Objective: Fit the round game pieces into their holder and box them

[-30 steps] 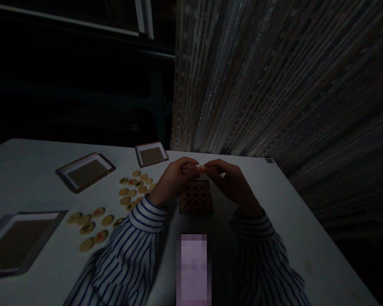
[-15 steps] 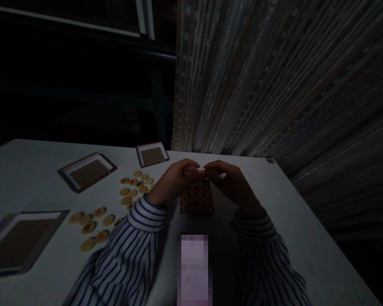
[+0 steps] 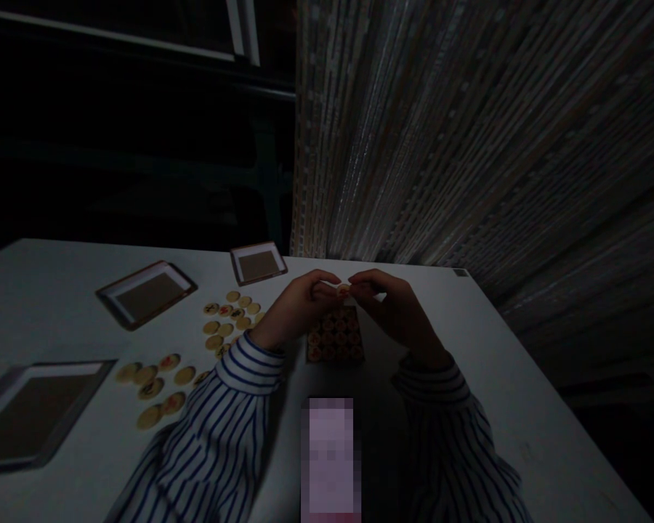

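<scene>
Between my fingertips is a round Chinese chess piece [image 3: 343, 289] with a red mark on its face. My left hand [image 3: 304, 301] pinches it from the left, and my right hand [image 3: 388, 303] pinches it from the right. Just below them sits a small box [image 3: 335, 354] filled with rows of similar red-marked pieces; my left hand covers part of its far left side. Left of my left forearm, loose chess pieces [image 3: 211, 328] lie scattered, some with black or red characters and others plain side up. My left sleeve hides some of them.
Three shallow trays or lids lie on the white table [image 3: 501, 407]: a near one [image 3: 33, 414], a middle one [image 3: 147, 293] and a far one [image 3: 258, 264]. More loose pieces [image 3: 151, 387] lie near the left forearm. A strand curtain [image 3: 414, 131] hangs behind the table.
The chess piece has tilted up between my fingertips, so its red-marked face shows more. Both hands stay nearly in place. The view has shifted slightly.
</scene>
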{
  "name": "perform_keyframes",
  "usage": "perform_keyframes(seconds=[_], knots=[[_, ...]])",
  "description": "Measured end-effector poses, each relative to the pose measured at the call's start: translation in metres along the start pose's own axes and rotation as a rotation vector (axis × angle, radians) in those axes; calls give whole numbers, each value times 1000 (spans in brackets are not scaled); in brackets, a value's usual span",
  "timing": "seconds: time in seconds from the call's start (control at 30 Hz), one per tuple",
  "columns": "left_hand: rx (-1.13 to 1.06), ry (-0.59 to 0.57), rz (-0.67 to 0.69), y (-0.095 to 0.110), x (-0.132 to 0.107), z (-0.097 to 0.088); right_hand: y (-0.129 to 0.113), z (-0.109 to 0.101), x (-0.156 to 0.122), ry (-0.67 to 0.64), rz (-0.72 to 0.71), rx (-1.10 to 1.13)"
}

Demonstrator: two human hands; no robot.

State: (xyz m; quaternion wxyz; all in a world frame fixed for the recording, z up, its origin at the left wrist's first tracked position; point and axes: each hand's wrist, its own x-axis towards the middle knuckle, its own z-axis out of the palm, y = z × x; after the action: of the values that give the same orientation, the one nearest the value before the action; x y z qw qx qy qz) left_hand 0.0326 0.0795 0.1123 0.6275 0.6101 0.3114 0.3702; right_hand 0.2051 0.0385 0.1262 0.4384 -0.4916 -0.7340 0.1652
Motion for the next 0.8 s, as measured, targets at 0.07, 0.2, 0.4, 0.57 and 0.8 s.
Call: perform_keyframes(seconds=[0.07,0.2,0.4,0.57,0.8], knots=[[15,10,4,0,0,-1,0,0,0,-4,1,-1],[72,25,31,0,1,-3,2,0,0,-16,-5,3],[78,42,47,2,1,-5,2,0,-1,-30,-18,-1],[122,46,27,6,-1,-6,-2,1,-1,-53,3,0],[174,24,35,9,-3,-6,0,2,0,-39,2,18]])
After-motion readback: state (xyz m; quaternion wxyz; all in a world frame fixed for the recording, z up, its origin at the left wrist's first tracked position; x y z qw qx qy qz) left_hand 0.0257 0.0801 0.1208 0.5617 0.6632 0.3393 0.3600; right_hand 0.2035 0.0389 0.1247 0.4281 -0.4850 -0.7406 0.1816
